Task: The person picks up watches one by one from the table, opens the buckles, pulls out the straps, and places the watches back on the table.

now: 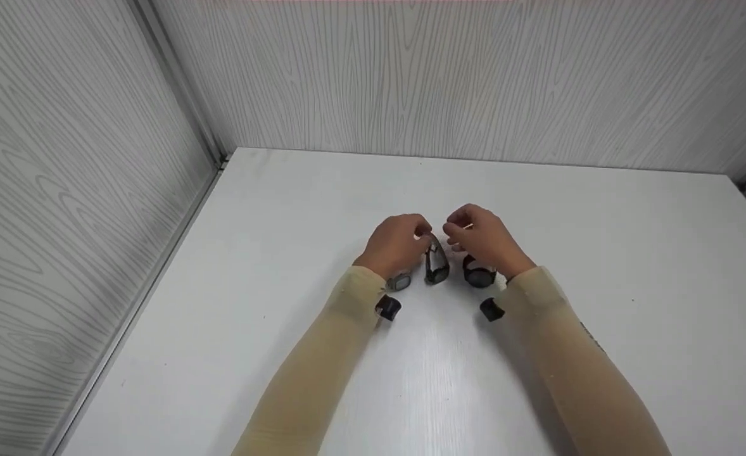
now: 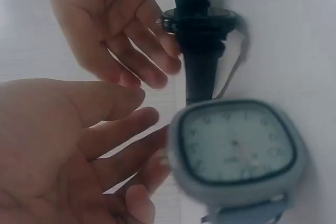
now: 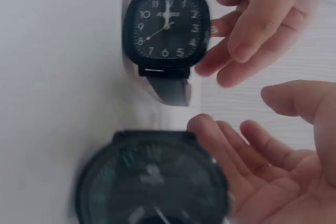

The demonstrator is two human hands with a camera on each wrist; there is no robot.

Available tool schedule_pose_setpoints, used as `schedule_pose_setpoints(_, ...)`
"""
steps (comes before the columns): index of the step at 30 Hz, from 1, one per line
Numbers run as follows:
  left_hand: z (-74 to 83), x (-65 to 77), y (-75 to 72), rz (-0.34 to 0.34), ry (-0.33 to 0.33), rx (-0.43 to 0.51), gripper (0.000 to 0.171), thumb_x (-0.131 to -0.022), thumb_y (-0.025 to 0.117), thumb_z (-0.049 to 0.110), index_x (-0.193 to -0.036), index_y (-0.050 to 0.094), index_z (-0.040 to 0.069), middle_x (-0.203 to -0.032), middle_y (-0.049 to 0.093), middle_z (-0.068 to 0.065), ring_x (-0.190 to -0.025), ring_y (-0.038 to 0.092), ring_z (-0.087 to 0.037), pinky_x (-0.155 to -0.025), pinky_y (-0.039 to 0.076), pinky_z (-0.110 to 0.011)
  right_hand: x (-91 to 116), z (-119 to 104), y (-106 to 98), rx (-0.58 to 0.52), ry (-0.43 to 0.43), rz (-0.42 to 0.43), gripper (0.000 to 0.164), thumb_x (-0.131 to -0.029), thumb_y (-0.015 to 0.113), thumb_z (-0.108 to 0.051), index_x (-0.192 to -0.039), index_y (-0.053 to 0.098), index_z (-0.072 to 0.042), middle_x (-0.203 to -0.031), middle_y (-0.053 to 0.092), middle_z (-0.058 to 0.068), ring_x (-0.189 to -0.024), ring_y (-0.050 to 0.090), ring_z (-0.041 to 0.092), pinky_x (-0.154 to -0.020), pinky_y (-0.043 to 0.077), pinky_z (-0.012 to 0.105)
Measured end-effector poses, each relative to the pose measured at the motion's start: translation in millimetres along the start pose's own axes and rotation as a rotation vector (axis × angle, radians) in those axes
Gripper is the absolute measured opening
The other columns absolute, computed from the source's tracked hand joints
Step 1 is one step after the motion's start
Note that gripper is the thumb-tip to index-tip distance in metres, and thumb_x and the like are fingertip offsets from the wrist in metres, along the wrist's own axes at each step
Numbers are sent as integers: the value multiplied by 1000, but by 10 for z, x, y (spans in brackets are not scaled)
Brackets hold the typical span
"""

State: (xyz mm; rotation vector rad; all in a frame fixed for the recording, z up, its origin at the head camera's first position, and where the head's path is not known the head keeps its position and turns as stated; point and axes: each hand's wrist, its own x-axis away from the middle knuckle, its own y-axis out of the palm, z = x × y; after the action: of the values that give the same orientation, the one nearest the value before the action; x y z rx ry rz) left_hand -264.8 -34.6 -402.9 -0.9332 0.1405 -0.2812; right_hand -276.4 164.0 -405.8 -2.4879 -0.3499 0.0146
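Observation:
Three wristwatches stand in a row on the white table. The grey watch (image 2: 239, 148) with a pale dial is at the left, beside my left wrist. In the middle is a black square-faced watch (image 3: 167, 27), its strap standing up in a loop. A black round watch (image 1: 479, 276) is at the right, under my right wrist. My left hand (image 1: 395, 244) has its fingertips right by the middle watch's strap and crown, fingers relaxed and apart. To the right of that watch, my right hand (image 1: 482, 237) hovers with loosely bent fingers, holding nothing.
White table (image 1: 575, 221) surface spreads around the watches. A wood-grain panel (image 1: 411, 82) rises behind it, and another panel (image 1: 50, 209) stands along the left edge. Small black wrist cameras (image 1: 388, 307) sit below the sleeves.

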Motion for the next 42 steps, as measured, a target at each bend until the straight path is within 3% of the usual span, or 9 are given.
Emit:
schedule_pose_setpoints(4,-5,138,-247,99,63,78,28,-105,61,25,-130,68,14,-124,69,-1,-119,62,-22,-99,50,-36,223,-74,-210,-15,-126,73,30,-106,59,-25,-124,61,-1,-115,66,14,-100,72,25,-87,60,36)
schedule_pose_setpoints(8,16,366,-551,256,171,150,25,-104,59,22,-127,68,15,-116,70,1,-109,63,-18,-93,50,-34,558,-155,-436,-50,-283,212,22,-105,61,-19,-117,64,0,-107,67,11,-91,71,18,-79,60,25)
schedule_pose_setpoints(10,30,467,-679,321,234,154,25,-104,58,22,-126,68,15,-112,70,2,-105,64,-15,-90,50,-33,712,-164,-517,-64,-349,290,18,-103,63,-14,-115,65,0,-105,67,10,-87,71,15,-76,59,22)
schedule_pose_setpoints(13,42,588,-825,357,303,135,27,-103,59,21,-128,66,15,-111,69,2,-102,64,-13,-88,51,-32,883,-153,-596,-35,-419,373,13,-101,64,-7,-111,67,1,-100,68,7,-82,70,13,-74,58,20)
schedule_pose_setpoints(17,10,679,-933,344,316,64,31,-103,61,21,-133,63,15,-114,69,1,-102,65,-16,-88,52,-32,999,-156,-647,116,-486,408,12,-100,63,-3,-110,68,-1,-100,69,3,-83,67,10,-75,54,15)
schedule_pose_setpoints(21,-13,673,-934,319,311,-34,33,-103,62,19,-136,62,14,-115,69,0,-103,66,-19,-89,52,-34,1080,-199,-679,274,-556,417,14,-98,64,0,-110,69,-5,-104,71,-2,-88,63,5,-71,47,14)
schedule_pose_setpoints(27,19,645,-907,245,286,-89,34,-102,64,19,-135,62,13,-118,69,-1,-108,66,-21,-92,52,-36,1144,-229,-705,369,-614,419,17,-96,66,2,-110,69,-7,-105,72,-4,-92,63,8,-77,44,17)
schedule_pose_setpoints(35,-7,673,-924,180,250,-70,32,-103,64,21,-134,62,12,-120,67,-2,-111,65,-21,-94,52,-37,1069,-144,-703,420,-503,377,17,-98,64,-4,-112,70,-12,-101,71,-3,-88,65,13,-69,45,21)
schedule_pose_setpoints(42,-9,672,-894,121,224,-55,32,-103,63,23,-134,62,13,-121,66,0,-114,65,-20,-95,51,-36,973,-13,-690,436,-370,256,16,-99,65,-7,-114,68,-10,-105,70,0,-88,66,17,-77,52,40)
